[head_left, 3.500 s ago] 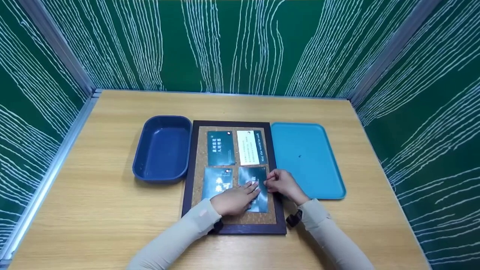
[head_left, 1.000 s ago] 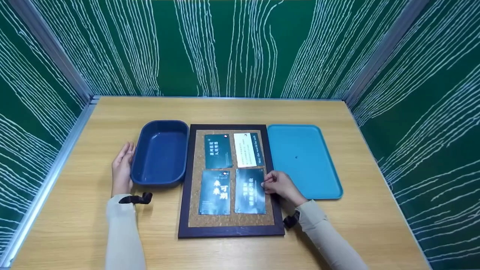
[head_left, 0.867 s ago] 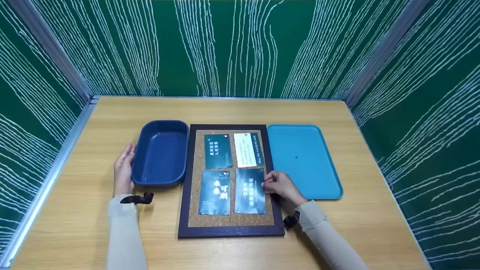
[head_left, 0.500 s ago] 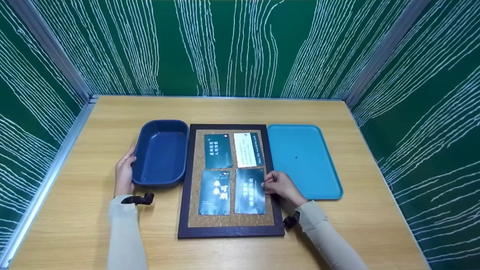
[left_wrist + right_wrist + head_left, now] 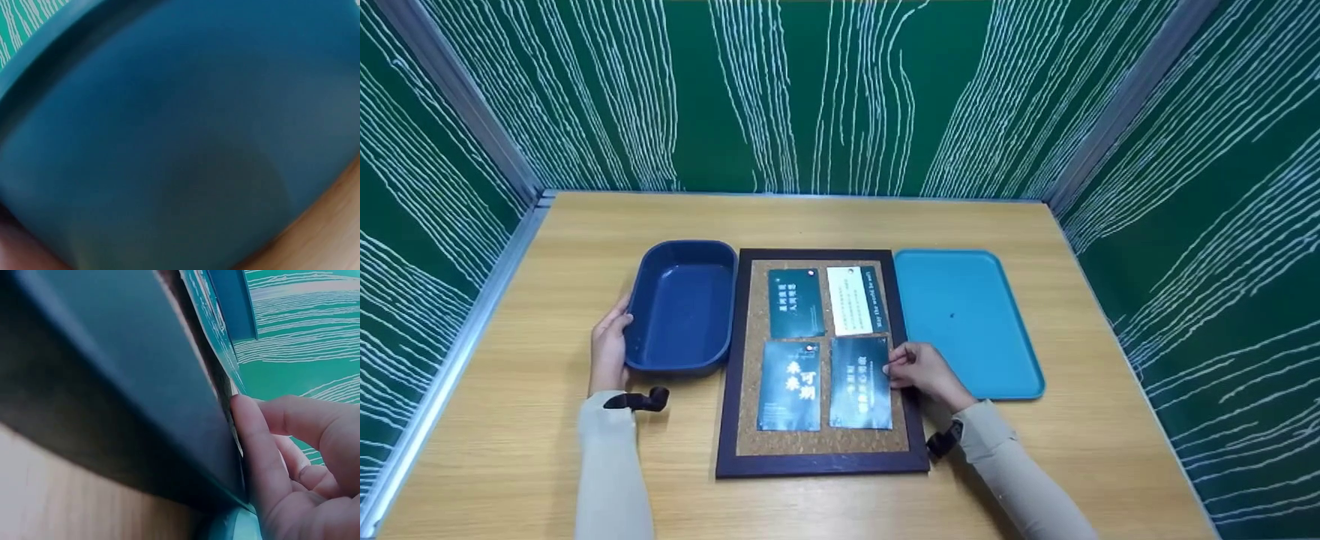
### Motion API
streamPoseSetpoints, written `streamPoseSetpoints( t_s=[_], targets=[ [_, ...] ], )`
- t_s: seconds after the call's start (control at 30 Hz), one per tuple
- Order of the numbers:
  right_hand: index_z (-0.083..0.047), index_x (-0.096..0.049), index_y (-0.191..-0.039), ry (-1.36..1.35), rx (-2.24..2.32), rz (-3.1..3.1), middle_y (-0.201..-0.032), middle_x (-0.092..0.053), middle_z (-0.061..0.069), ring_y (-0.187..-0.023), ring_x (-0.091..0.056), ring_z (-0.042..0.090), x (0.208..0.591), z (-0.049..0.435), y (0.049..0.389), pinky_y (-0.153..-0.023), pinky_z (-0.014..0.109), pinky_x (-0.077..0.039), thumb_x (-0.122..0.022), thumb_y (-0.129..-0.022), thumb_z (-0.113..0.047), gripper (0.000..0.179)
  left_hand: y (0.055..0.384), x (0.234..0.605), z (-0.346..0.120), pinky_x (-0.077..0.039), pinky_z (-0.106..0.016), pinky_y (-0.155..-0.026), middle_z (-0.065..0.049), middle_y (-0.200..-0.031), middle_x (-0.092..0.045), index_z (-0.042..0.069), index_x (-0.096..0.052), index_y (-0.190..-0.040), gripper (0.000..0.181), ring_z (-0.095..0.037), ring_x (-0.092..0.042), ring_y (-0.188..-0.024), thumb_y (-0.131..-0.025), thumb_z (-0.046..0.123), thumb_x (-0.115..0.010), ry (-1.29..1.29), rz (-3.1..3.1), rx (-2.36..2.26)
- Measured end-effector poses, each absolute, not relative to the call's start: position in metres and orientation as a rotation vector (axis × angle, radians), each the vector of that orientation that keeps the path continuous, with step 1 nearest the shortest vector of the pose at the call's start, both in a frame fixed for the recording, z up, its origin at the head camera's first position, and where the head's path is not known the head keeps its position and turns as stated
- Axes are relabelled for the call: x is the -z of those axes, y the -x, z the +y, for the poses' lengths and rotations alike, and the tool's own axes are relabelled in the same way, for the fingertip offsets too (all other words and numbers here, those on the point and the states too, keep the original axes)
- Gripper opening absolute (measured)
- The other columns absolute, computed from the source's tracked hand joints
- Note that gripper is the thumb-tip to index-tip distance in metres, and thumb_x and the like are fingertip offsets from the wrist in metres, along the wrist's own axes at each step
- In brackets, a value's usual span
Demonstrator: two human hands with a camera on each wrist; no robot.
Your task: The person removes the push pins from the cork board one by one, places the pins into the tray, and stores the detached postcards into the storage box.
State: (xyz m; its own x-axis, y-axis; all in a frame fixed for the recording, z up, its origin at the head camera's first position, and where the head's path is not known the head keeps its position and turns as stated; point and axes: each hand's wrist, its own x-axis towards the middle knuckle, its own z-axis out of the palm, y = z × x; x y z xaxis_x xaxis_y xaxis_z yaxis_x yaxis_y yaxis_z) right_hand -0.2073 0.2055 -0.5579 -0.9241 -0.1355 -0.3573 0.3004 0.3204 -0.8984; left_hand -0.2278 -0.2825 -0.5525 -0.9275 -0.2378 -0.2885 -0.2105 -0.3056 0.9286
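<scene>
A framed corkboard (image 5: 825, 442) lies flat in the middle of the table with several printed cards on it. My right hand (image 5: 922, 371) is at the right edge of the lower right card (image 5: 859, 394), thumb and forefinger pinching that edge. The right wrist view shows the thumb (image 5: 250, 422) right at the card's rim beside the frame; the forefinger's tip is partly hidden. My left hand (image 5: 610, 345) rests against the outer left wall of a dark blue bin (image 5: 682, 315), its fingers lying along the side. That wall (image 5: 169, 124) fills most of the left wrist view.
A light blue tray (image 5: 967, 322) lies along the board's right side. On the cork are also an upper left green card (image 5: 796, 319), a white and green card (image 5: 851, 300) and a lower left card (image 5: 787, 401). Green walls stand behind and at both sides.
My left hand has gone from pressing the lower right card to the bin's left side, then settled closer to its wall. My right hand stays at the card's edge throughout.
</scene>
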Motion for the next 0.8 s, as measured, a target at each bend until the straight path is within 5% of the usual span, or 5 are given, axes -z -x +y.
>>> streamPoseSetpoints(
  t_s=[0.8],
  targets=[
    [0.005,-0.061,-0.103,-0.189,1.692,2.08,-0.088,-0.066,0.009,-0.068,-0.067,0.014,0.542,0.211,0.218,-0.067,0.027,-0.06,-0.069,-0.085,-0.003,0.022,0.228,0.553,-0.283,-0.019,-0.032,-0.121,0.007,-0.16,-0.019,0.016,-0.031,-0.151,0.05,-0.01,-0.014,-0.148,-0.102,0.008,-0.033,-0.587,-1.834,2.455]
  ],
)
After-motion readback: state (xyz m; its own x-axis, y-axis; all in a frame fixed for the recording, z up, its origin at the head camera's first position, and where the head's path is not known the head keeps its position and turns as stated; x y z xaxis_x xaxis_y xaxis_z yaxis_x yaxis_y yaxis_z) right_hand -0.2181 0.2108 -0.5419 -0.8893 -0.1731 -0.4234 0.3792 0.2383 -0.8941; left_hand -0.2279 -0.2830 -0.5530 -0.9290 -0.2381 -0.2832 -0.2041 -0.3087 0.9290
